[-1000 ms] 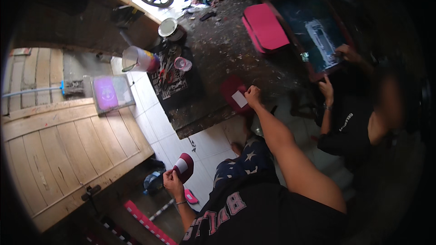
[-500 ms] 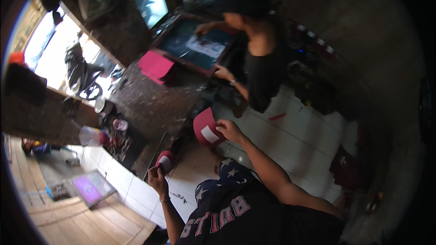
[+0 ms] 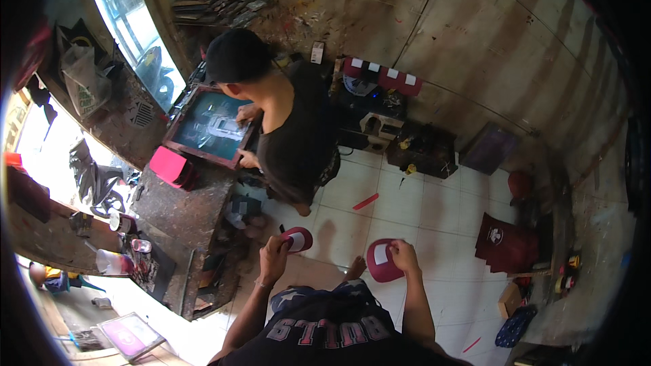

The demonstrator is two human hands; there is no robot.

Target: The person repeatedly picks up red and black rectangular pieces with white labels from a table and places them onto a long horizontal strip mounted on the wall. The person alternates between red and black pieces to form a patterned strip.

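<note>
My left hand is closed on a maroon rounded piece with a white patch, held out in front of my body. In my right hand there is a larger maroon rounded piece, also with a white patch and pinched at its upper right edge. Both pieces hang above the tiled floor, apart from each other. Whether they are cloth or stiff sheet, I cannot tell.
A co-worker leans over a framed screen on the dark workbench. Pink sheets lie beside the frame. More maroon pieces with white patches line a black appliance. Dark red sheets stand right.
My view has turned right, showing more wall and floor. My hands are now farther apart, the right one lower and more to the right. Both still hold their maroon pieces.
</note>
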